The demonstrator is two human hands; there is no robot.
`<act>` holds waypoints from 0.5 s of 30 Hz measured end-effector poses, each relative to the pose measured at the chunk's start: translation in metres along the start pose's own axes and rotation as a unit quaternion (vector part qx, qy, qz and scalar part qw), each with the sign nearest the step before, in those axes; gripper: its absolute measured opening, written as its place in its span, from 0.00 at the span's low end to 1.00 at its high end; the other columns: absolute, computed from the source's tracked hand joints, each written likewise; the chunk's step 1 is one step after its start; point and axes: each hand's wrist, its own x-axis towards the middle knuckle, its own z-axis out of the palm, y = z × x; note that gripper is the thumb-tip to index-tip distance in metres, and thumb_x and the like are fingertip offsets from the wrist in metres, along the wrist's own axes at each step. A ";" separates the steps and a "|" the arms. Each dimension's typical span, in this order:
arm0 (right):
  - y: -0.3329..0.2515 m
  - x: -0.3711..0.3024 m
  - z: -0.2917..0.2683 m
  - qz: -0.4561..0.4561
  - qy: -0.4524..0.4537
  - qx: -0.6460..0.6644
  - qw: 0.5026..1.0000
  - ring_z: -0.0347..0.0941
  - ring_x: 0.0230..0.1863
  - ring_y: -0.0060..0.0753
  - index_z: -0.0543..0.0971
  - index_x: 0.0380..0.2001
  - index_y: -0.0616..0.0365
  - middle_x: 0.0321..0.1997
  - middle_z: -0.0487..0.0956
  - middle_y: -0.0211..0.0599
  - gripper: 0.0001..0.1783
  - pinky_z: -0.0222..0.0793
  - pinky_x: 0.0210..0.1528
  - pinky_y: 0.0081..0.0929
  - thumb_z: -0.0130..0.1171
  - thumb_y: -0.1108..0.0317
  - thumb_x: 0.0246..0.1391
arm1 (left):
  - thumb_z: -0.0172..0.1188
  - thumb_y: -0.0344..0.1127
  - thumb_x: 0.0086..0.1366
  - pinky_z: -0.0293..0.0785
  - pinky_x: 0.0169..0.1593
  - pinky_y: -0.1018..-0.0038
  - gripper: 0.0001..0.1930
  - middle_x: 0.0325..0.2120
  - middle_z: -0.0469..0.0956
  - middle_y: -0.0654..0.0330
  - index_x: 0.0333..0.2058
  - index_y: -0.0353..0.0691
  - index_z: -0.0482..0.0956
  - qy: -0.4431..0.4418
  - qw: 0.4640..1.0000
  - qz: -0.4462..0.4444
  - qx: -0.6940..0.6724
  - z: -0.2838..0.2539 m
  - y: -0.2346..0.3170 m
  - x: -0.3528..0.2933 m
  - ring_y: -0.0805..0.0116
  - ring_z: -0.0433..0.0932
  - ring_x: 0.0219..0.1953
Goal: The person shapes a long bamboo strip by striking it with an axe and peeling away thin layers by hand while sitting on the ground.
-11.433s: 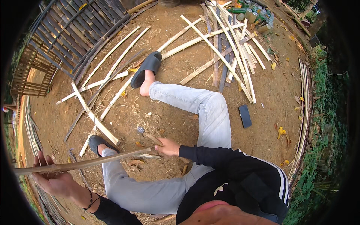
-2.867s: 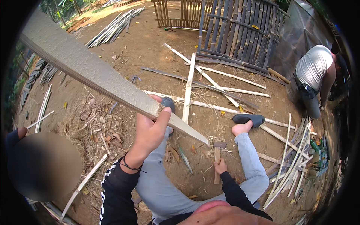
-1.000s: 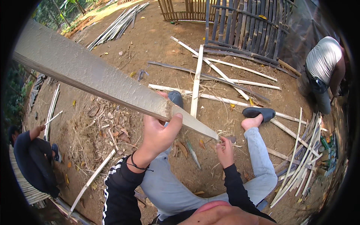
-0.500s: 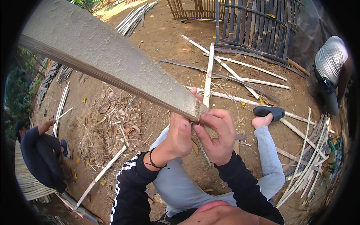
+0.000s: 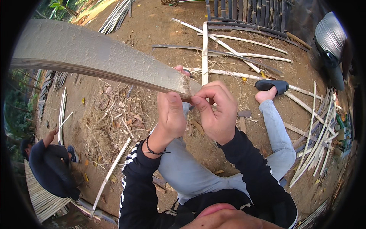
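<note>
A wide split bamboo slat (image 5: 95,53) with a rough pale inner face runs from the upper left to my hands, its near end showing a rough ridge, perhaps a node. My left hand (image 5: 170,114) is closed round it near that end from below; a fingertip shows past the far edge and the thumb stands up on the near side. At the tip, my right hand (image 5: 218,112) pinches the end between thumb and bent fingers. Whether a small tool is in the right hand is hidden.
Long bamboo strips (image 5: 248,57) lie crossed on the dirt ahead, with a pile (image 5: 318,133) at the right. Dry shavings (image 5: 110,114) cover the ground at left. One person (image 5: 51,164) sits at left, another (image 5: 329,49) bends at right. A dark bamboo panel (image 5: 251,15) stands behind.
Both hands have shifted up and slightly left in the picture, and the slat now lies at a flatter angle. The grip on its end stays much the same.
</note>
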 end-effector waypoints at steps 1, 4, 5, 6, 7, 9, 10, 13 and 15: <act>0.001 -0.001 -0.002 0.017 0.005 0.011 1.000 0.68 0.27 0.37 0.75 0.25 0.60 0.24 0.73 0.38 0.07 0.64 0.30 0.28 0.63 0.77 0.42 | 0.31 0.67 0.65 0.71 0.46 0.75 0.40 0.50 0.63 0.55 0.60 0.34 0.52 0.002 1.000 -0.004 -0.003 0.001 0.001 0.000 0.68 0.71 0.47; 0.012 -0.010 -0.011 0.056 0.021 0.030 0.998 0.69 0.27 0.33 0.75 0.25 0.61 0.23 0.73 0.38 0.06 0.65 0.31 0.27 0.58 0.70 0.52 | 0.32 0.65 0.65 0.74 0.39 0.76 0.40 0.48 0.65 0.52 0.58 0.31 0.53 0.033 0.997 -0.030 -0.070 0.007 0.008 0.002 0.66 0.73 0.44; 0.023 -0.018 -0.019 0.078 -0.001 0.016 0.997 0.69 0.27 0.33 0.75 0.25 0.62 0.23 0.73 0.39 0.08 0.65 0.32 0.27 0.57 0.68 0.53 | 0.32 0.66 0.65 0.76 0.39 0.76 0.40 0.49 0.65 0.53 0.59 0.33 0.52 0.034 0.996 -0.036 -0.074 0.006 0.007 0.003 0.67 0.72 0.46; 0.035 -0.026 -0.030 0.099 -0.023 0.003 0.995 0.69 0.27 0.34 0.75 0.25 0.62 0.23 0.73 0.39 0.10 0.65 0.32 0.27 0.56 0.67 0.54 | 0.34 0.66 0.65 0.73 0.45 0.72 0.39 0.48 0.66 0.53 0.58 0.33 0.53 0.048 0.993 -0.045 -0.099 0.007 0.005 0.003 0.65 0.71 0.48; 0.048 -0.036 -0.042 0.124 -0.042 -0.013 0.991 0.70 0.27 0.34 0.75 0.25 0.63 0.23 0.73 0.39 0.11 0.65 0.32 0.27 0.55 0.65 0.55 | 0.34 0.65 0.65 0.71 0.47 0.70 0.38 0.48 0.66 0.53 0.57 0.33 0.55 0.057 0.994 -0.009 -0.098 0.009 0.001 0.007 0.65 0.70 0.49; 0.071 -0.062 -0.056 0.200 -0.025 -0.107 0.974 0.72 0.31 0.38 0.75 0.28 0.63 0.26 0.73 0.43 0.12 0.66 0.36 0.30 0.53 0.63 0.56 | 0.35 0.65 0.66 0.67 0.52 0.66 0.37 0.48 0.66 0.54 0.56 0.33 0.59 0.080 0.992 0.056 -0.085 0.005 -0.005 0.008 0.64 0.68 0.51; 0.103 -0.088 -0.073 0.223 -0.025 -0.188 0.956 0.72 0.35 0.42 0.75 0.32 0.61 0.31 0.73 0.44 0.12 0.67 0.39 0.33 0.55 0.62 0.54 | 0.36 0.64 0.66 0.65 0.53 0.65 0.36 0.47 0.67 0.54 0.54 0.34 0.61 0.087 0.990 0.058 -0.091 0.005 -0.004 0.006 0.64 0.67 0.51; 0.192 -0.192 -0.142 0.350 -0.088 -0.480 0.800 0.68 0.48 0.50 0.72 0.44 0.56 0.44 0.71 0.47 0.21 0.66 0.47 0.43 0.60 0.57 0.49 | 0.37 0.63 0.66 0.62 0.54 0.63 0.32 0.44 0.68 0.54 0.50 0.37 0.65 0.103 0.979 0.080 -0.158 0.004 -0.003 0.003 0.63 0.67 0.50; 0.200 -0.223 -0.165 0.451 -0.105 -0.478 0.747 0.66 0.50 0.53 0.69 0.48 0.57 0.48 0.69 0.49 0.27 0.65 0.49 0.47 0.60 0.54 0.48 | 0.37 0.63 0.66 0.66 0.51 0.63 0.31 0.41 0.69 0.54 0.47 0.37 0.67 0.088 0.964 0.099 -0.231 0.002 -0.001 0.001 0.63 0.68 0.47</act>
